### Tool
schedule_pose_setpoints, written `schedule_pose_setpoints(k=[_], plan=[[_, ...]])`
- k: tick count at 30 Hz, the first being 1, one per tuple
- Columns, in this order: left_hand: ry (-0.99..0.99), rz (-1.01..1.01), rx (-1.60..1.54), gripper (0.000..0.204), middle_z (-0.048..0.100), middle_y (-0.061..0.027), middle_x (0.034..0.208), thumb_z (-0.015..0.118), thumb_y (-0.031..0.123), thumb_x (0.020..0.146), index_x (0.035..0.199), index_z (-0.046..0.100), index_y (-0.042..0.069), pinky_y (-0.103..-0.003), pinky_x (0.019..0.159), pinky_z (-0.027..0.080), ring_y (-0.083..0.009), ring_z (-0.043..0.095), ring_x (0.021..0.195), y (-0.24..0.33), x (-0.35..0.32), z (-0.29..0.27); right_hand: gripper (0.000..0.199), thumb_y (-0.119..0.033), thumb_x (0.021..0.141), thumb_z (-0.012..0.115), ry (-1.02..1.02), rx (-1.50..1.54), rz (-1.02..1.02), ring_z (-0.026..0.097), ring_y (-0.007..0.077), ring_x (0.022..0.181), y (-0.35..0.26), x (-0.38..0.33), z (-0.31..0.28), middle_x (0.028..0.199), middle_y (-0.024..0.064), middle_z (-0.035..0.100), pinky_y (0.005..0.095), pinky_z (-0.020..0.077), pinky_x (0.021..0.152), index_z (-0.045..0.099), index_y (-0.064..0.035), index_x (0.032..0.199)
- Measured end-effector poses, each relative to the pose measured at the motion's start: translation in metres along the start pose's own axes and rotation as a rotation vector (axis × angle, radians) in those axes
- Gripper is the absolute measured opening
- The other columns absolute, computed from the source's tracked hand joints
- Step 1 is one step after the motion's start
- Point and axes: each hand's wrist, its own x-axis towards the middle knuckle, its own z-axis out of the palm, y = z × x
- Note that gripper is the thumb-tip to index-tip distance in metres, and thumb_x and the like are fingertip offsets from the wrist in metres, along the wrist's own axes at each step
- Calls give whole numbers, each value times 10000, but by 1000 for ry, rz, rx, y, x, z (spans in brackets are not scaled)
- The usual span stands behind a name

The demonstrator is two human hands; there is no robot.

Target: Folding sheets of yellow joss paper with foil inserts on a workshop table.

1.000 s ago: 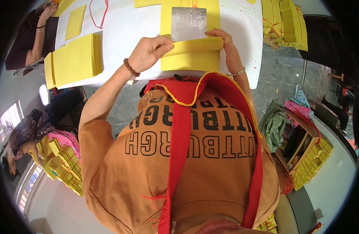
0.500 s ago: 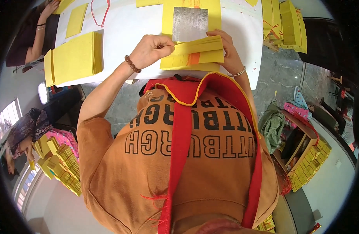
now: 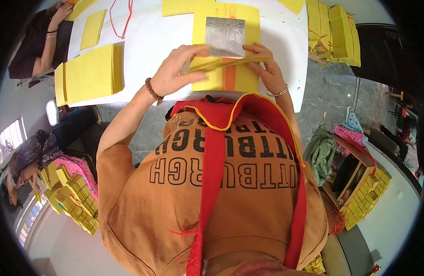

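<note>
Both hands sit at the table's (image 3: 143, 50) near edge: left hand (image 3: 177, 71) and right hand (image 3: 262, 66) on either end of a folded sheet (image 3: 226, 62), which lies over the paper stack (image 3: 226, 46). A thick paper pile (image 3: 90, 73) lies well left; bundles (image 3: 334, 27) stand far right; another person's arm (image 3: 48, 39) beyond the left corner

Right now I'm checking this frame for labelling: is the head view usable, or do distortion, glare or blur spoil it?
Head view: strong fisheye bending, the white table edge curves, black corners at the rim. Even daylight, soft shadows; the silver foil square shows a dull sheen, no blown glare. Left hand and right hand on the yellow paper sheets look sharp; the rim is squeezed.
</note>
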Motion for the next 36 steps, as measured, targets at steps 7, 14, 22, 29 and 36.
schedule_pose_setpoints(k=[7, 14, 22, 29, 36], plan=[[167, 273, 536, 470, 502, -128, 1195, 597, 224, 781, 1216, 506, 69, -380, 961, 337, -292, 443, 1108, -28, 10, 23, 318, -76, 776, 616, 39, -38, -80, 389, 239, 1217, 6, 1, 2, 1218, 18, 546, 361, 286, 1036, 602, -117, 1091], [194, 370, 815, 362, 549, -60, 1140, 516, 168, 762, 1115, 593, 149, -356, 841, 367, -235, 493, 1027, -9, 13, 16, 375, -82, 735, 614, 29, -532, -269, 431, 248, 1189, -22, 3, -6, 1208, 7, 551, 401, 289, 999, 600, -188, 1095], [35, 224, 471, 325, 599, -43, 1021, 554, 204, 781, 1088, 603, 110, -329, 811, 363, -197, 527, 953, 14, -16, 12, 207, -163, 779, 585, -178, -553, -171, 547, 137, 1043, -68, -13, -3, 1076, -43, 622, 401, 307, 912, 610, -194, 982], [118, -369, 59, 348, 635, -117, 720, 497, 325, 906, 1059, 596, 28, -349, 566, 434, -252, 550, 580, -6, -2, 17, 233, -259, 835, 594, -61, -201, 339, 628, 218, 835, -58, 2, 5, 964, 54, 652, 318, 432, 736, 627, -101, 1003], [284, -519, -231, 365, 604, -102, 639, 512, 318, 893, 1078, 579, 11, -316, 555, 437, -178, 576, 577, -13, 15, 27, 336, -201, 816, 633, 302, 88, 352, 647, 257, 796, -55, 8, 21, 1006, 155, 635, 322, 493, 686, 582, -50, 1112]])
